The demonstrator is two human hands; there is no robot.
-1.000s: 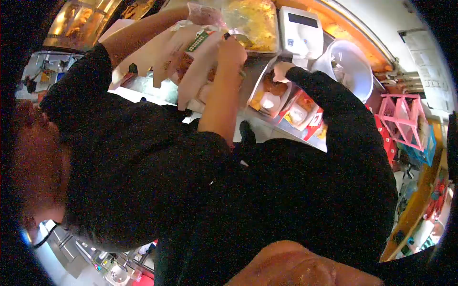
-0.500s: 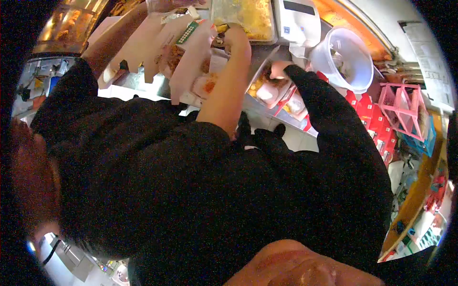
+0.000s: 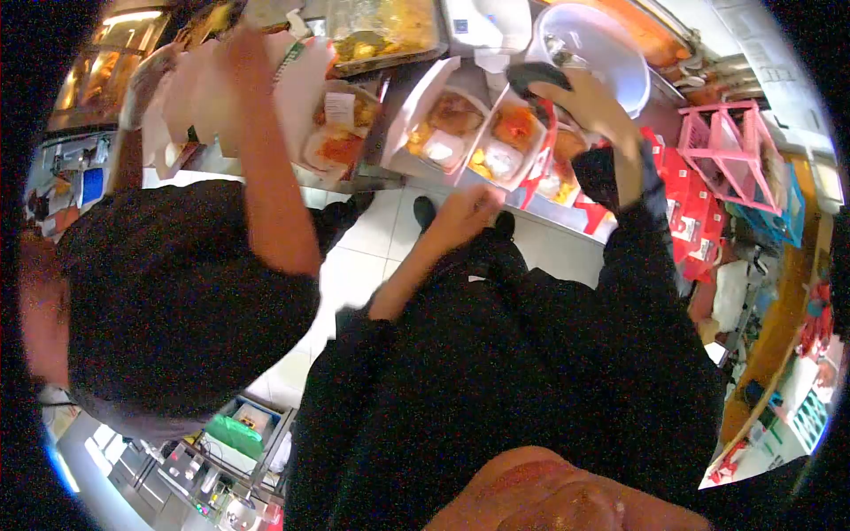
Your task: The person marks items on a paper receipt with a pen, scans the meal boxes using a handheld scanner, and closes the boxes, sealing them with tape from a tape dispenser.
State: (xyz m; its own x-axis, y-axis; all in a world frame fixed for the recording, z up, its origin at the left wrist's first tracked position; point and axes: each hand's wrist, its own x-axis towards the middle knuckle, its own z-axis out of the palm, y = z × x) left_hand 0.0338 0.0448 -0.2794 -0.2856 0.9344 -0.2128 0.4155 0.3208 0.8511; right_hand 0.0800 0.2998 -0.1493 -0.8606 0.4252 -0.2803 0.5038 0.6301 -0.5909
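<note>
Closest in, the left hand [image 3: 471, 214] is just short of the near ends of the food boxes. Fingers curled inward, but it's blurry, so I can't tell if they've got anything or are touching a box.

Boxes are side by side on the counter, lids up: left box [image 3: 447, 133], middle box [image 3: 509, 146], right box [image 3: 565, 168]. Browned food up top, yellow bits along the sides, a white portion toward the near end of the left two.

The right hand [image 3: 575, 99] is over the far end of that row, fingers bent by a dark item [image 3: 536, 78]. Too smeared to tell if it's really gripped. My take: keep that wrist high so the cuff doesn't drag through the food, and steady a box by its outside wall, not the rim. I'd also keep elbows in, since a co-worker's arm [image 3: 270, 150] is working close on the left.

Farther back: tray of yellow food [image 3: 381, 31], white appliance [image 3: 487, 25], translucent tub [image 3: 627, 57]. Pink rack [image 3: 737, 159] off right.
</note>
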